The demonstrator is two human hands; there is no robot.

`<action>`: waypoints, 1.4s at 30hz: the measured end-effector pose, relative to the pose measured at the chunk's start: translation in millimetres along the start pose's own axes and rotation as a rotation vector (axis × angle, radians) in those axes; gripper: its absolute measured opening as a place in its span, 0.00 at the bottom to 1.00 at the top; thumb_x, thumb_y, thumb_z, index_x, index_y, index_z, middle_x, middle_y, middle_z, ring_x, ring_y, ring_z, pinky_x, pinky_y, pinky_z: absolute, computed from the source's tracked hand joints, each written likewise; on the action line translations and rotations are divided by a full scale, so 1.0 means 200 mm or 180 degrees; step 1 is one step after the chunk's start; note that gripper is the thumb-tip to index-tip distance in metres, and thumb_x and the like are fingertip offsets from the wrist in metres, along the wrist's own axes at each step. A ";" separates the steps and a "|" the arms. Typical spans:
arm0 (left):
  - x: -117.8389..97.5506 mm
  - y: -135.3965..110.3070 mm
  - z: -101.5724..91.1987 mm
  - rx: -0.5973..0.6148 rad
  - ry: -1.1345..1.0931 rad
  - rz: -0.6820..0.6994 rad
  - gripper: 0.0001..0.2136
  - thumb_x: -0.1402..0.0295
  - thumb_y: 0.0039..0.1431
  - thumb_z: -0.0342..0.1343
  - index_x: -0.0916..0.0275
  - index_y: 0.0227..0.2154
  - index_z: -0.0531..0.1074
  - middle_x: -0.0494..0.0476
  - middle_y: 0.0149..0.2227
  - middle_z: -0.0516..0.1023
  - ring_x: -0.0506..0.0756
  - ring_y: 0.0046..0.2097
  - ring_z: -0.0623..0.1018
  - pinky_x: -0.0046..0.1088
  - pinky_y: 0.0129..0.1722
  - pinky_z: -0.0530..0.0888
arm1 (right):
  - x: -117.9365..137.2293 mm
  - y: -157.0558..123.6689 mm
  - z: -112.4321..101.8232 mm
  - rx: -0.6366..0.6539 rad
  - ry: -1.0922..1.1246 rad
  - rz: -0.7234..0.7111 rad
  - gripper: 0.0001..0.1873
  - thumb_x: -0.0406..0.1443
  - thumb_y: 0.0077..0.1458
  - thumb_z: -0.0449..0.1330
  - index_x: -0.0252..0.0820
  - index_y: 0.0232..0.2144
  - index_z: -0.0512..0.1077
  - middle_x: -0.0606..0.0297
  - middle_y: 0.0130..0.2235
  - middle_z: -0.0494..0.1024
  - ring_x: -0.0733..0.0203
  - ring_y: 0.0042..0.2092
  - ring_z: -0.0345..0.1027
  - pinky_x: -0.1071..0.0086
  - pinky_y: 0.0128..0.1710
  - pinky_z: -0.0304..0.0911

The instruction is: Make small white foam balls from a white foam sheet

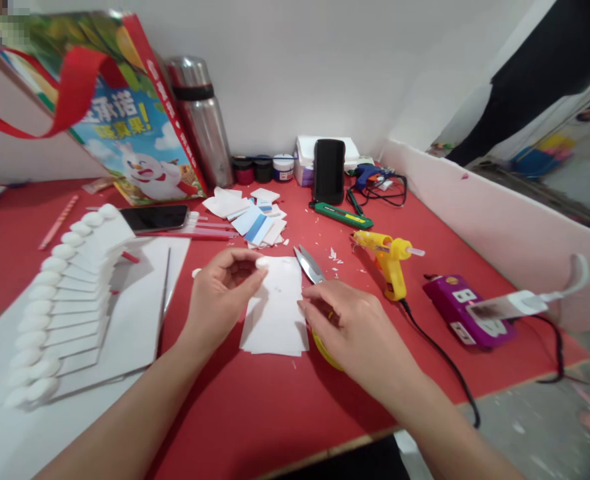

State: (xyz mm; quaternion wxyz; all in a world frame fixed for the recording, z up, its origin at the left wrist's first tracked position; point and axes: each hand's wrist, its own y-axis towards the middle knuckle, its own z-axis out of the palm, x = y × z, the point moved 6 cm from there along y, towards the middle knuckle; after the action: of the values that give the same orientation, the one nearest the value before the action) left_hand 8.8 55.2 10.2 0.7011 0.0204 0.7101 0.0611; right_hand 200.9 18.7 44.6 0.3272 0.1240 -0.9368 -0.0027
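My left hand is closed in a pinch, holding a small white rounded piece over the top of a stack of white paper. At the stack's right edge is my right hand, its thumb and forefinger curved with a narrow gap between the tips; I see nothing in them. Partly under that hand lie scissors, blades pointing up and left, with yellow handles mostly hidden. To the left, a curved fan of white card strips has white oval pieces along its outer edge.
A yellow glue gun stands to the right, near a purple power strip. Behind are paper scraps, a green cutter, a black phone-like device, a steel flask and a gift bag. A person's dark-clothed leg shows beyond the partition.
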 end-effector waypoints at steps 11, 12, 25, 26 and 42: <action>-0.06 0.00 0.03 0.0256 0.0877 0.0681 0.08 0.70 0.59 0.62 0.60 0.42 0.77 0.59 0.45 0.79 0.56 0.44 0.78 0.33 0.48 0.73 | 0.10 0.34 0.11 0.0434 0.0932 -0.0112 0.09 0.36 0.62 0.59 0.41 0.43 0.76 0.63 0.36 0.81 0.64 0.33 0.74 0.71 0.34 0.63; -0.05 0.00 0.03 0.0203 0.0892 0.0593 0.09 0.70 0.59 0.62 0.60 0.43 0.76 0.59 0.45 0.80 0.56 0.43 0.78 0.34 0.48 0.73 | 0.11 0.37 0.12 0.0477 0.0809 -0.0163 0.08 0.34 0.61 0.58 0.41 0.40 0.77 0.63 0.35 0.81 0.64 0.32 0.74 0.71 0.34 0.62; -0.01 0.04 -0.01 -0.0151 0.1388 0.0304 0.08 0.72 0.60 0.57 0.60 0.43 0.74 0.57 0.44 0.76 0.55 0.43 0.76 0.32 0.46 0.71 | -0.12 0.49 -0.04 -0.1278 0.0090 -0.0348 0.24 0.27 0.59 0.49 0.34 0.57 0.67 0.45 0.57 0.70 0.53 0.57 0.68 0.58 0.57 0.62; -0.01 0.03 -0.01 -0.0130 0.1443 0.0361 0.07 0.73 0.59 0.57 0.60 0.41 0.74 0.56 0.42 0.76 0.55 0.43 0.76 0.32 0.45 0.71 | -0.11 0.47 -0.07 -0.1347 0.0117 -0.0446 0.23 0.25 0.56 0.48 0.35 0.52 0.71 0.47 0.55 0.72 0.53 0.56 0.68 0.59 0.56 0.63; 0.10 0.04 -0.05 -0.0138 0.0796 -0.0587 0.09 0.79 0.47 0.49 0.60 0.30 0.68 0.49 0.24 0.74 0.53 0.28 0.76 0.29 0.32 0.71 | -0.03 0.39 0.22 0.0375 0.2572 0.0566 0.16 0.24 0.49 0.55 0.39 0.38 0.74 0.56 0.47 0.80 0.61 0.48 0.76 0.66 0.47 0.73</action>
State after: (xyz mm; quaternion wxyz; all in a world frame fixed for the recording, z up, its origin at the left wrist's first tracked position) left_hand -1.4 64.1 -8.5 0.6101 -0.0678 0.7893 0.0138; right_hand 160.1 93.2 12.3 0.6598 0.0523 -0.7386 0.1281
